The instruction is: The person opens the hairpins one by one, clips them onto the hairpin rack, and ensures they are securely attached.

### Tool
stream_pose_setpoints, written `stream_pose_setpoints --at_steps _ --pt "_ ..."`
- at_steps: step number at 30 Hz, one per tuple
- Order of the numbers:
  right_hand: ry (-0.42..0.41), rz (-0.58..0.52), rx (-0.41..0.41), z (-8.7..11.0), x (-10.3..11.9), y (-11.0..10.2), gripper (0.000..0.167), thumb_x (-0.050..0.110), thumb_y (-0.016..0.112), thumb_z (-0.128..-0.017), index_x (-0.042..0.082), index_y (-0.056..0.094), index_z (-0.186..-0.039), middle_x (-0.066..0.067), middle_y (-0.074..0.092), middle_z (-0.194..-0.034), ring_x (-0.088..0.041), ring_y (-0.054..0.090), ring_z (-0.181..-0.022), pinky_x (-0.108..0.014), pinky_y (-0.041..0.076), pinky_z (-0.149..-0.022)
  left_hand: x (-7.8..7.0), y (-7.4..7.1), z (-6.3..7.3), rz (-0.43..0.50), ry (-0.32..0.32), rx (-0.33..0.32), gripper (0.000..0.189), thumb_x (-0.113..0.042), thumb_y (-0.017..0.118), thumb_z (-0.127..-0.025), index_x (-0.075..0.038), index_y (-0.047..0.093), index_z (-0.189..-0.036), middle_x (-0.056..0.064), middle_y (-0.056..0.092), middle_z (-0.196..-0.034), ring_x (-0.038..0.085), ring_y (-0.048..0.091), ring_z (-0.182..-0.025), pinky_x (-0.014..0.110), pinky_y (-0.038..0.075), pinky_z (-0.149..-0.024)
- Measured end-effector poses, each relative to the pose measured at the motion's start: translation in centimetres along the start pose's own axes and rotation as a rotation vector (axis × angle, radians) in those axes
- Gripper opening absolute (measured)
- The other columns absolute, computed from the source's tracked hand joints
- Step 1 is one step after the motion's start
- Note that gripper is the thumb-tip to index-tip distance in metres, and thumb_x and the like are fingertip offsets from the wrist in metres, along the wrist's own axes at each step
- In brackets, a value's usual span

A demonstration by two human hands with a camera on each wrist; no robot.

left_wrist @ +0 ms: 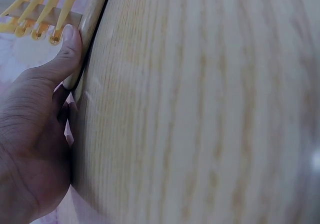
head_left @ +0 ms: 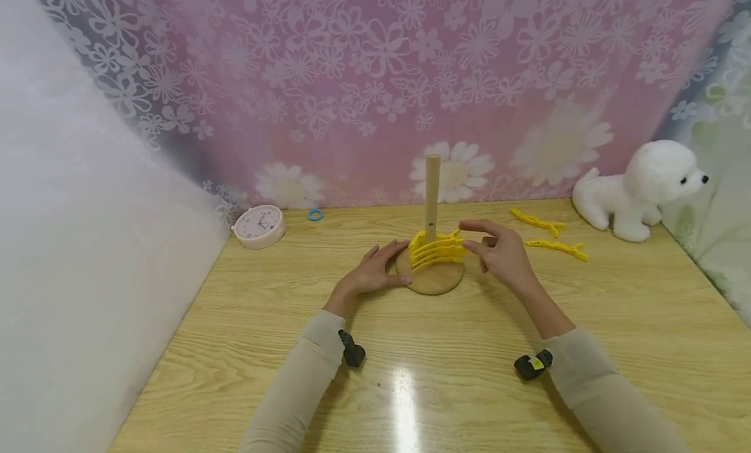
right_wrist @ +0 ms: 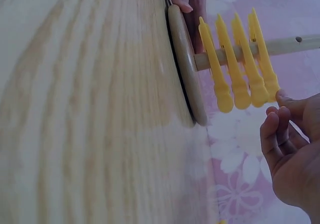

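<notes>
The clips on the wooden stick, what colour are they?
Yellow: all four clips are. They show best in the right wrist view.

The table (head_left: pixel 457 375) has a pale yellow wood-grain top, with a streak of glare and 1 small dark speck toward the near side. At its back left sits 1 round pink clock (head_left: pixel 259 227); just right of that, 1 blue ring (head_left: pixel 315 218) lies flat. The stand (head_left: pixel 434 283) rests on its round base near the middle. Farther right lie 2 yellow clips (head_left: pixel 556 247), apart, 1 behind the other, near 1 white toy dog (head_left: pixel 651 186) at the back right corner.
</notes>
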State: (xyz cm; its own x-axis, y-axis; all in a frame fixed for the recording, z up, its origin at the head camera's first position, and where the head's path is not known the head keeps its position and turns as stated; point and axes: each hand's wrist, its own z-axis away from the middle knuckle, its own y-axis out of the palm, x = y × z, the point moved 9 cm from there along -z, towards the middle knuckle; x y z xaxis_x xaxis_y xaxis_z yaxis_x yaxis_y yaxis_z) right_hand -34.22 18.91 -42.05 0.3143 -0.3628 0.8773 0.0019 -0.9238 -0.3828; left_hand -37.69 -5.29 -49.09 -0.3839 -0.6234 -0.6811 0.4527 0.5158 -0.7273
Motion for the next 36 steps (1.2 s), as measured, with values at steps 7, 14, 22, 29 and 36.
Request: stream_pose_setpoints --at_steps 7,14,22,29,36 --pt "0.037 -0.055 -0.008 1.1 -1.3 -1.9 0.041 0.022 0.07 -0.102 0.013 0.065 -0.142 0.01 0.069 -0.125 -0.033 0.048 -0.048 -0.032 0.041 -0.041 -0.1 0.0 0.2 0.024 -0.003 -0.005 0.09 -0.042 0.076 -0.095 -0.024 0.026 -0.167 0.005 0.019 -0.174 0.026 0.005 -0.162 0.049 -0.001 -0.13" --pt "0.142 -0.023 -0.048 2.5 -3.9 -5.5 0.045 0.027 0.071 -0.101 0.011 0.063 -0.143 0.021 0.066 -0.122 -0.021 0.051 -0.051 -0.033 0.046 -0.046 0.0 0.0 0.1 0.021 -0.007 -0.004 0.089 -0.043 0.076 -0.095 -0.025 0.026 -0.167 0.005 0.018 -0.174 0.026 0.004 -0.162 0.049 -0.001 -0.13" --pt "0.238 -0.035 -0.098 3.9 -6.5 -11.3 0.037 0.023 0.072 -0.101 0.019 0.065 -0.137 0.026 0.064 -0.118 -0.014 0.055 -0.055 -0.027 0.052 -0.052 0.2 0.1 -0.1 0.001 -0.003 -0.002 0.089 -0.044 0.075 -0.096 -0.027 0.025 -0.167 0.003 0.02 -0.174 0.02 0.007 -0.161 0.046 -0.002 -0.13" --pt "0.319 0.04 -0.035 4.7 -8.9 -14.9 0.038 0.026 0.071 -0.102 0.025 0.06 -0.138 0.034 0.058 -0.114 -0.013 0.056 -0.06 -0.029 0.054 -0.054 0.3 0.2 -0.2 -0.001 -0.009 0.0 0.09 -0.044 0.075 -0.095 -0.028 0.025 -0.167 0.003 0.019 -0.174 0.021 0.006 -0.162 0.045 -0.002 -0.13" --pt "0.366 0.034 -0.053 5.4 -10.7 -16.9 0.048 0.026 0.07 -0.102 0.02 0.055 -0.147 0.026 0.053 -0.12 -0.013 0.059 -0.065 -0.03 0.057 -0.057 0.4 0.2 -0.1 0.001 -0.014 0.0 0.089 -0.044 0.075 -0.096 -0.029 0.024 -0.167 0.001 0.019 -0.174 0.021 0.006 -0.162 0.045 -0.002 -0.13"
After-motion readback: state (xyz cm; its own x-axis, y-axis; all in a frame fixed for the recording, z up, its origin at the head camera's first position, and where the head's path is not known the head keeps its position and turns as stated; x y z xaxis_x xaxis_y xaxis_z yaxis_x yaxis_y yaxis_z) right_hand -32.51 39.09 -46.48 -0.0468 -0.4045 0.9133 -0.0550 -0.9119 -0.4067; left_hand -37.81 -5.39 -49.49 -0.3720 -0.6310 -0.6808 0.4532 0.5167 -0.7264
